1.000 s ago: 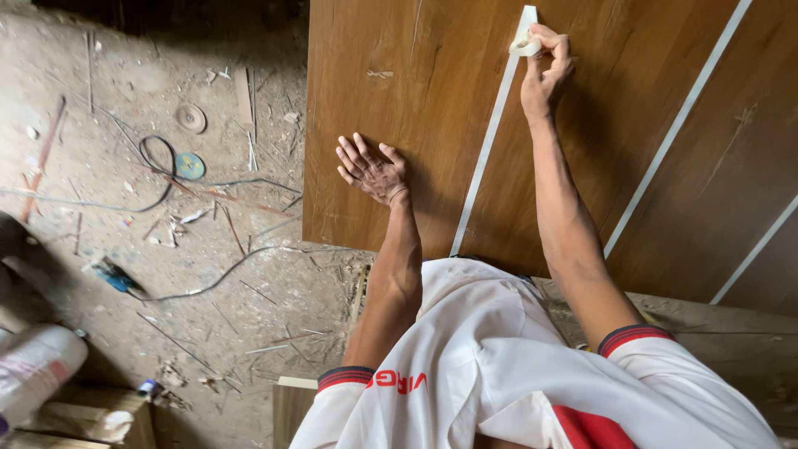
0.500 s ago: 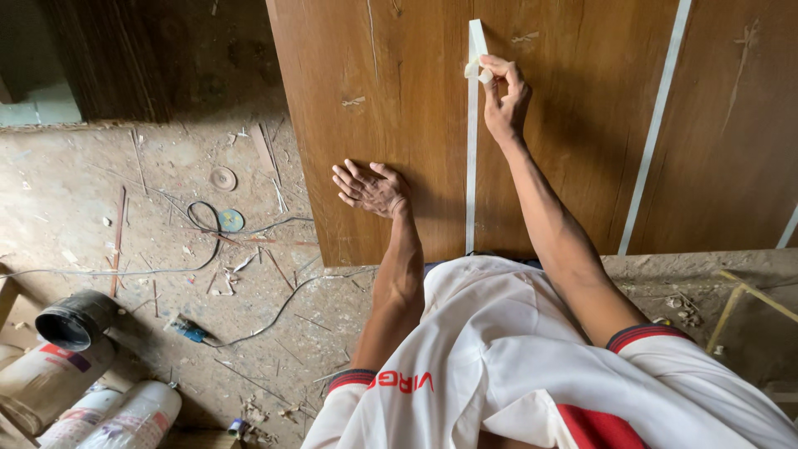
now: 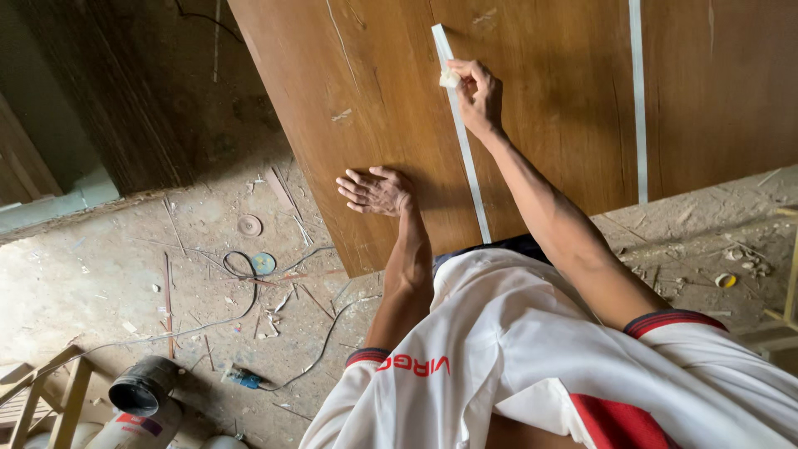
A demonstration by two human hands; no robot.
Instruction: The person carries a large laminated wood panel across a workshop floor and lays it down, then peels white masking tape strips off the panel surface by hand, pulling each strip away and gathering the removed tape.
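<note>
A large brown wood-grain panel (image 3: 549, 116) lies in front of me with two pale strips running across it. My right hand (image 3: 478, 96) pinches a small whitish wad of cloth (image 3: 449, 79) and presses it on the near pale strip (image 3: 462, 141), close to that strip's far end. My left hand (image 3: 376, 190) rests flat on the panel near its left edge, fingers spread, holding nothing. The second pale strip (image 3: 638, 100) runs to the right, untouched.
The dusty floor at left carries a black cable (image 3: 241, 287), two round discs (image 3: 249, 225), wood splinters and a small blue tool (image 3: 243, 379). A black bucket (image 3: 143, 387) and a wooden frame (image 3: 50, 391) stand bottom left. Rubble lies at right.
The view has swung, so the panel now tilts the other way. My right hand with the wad has slid slightly along the strip; the left hand stays flat on the panel.
</note>
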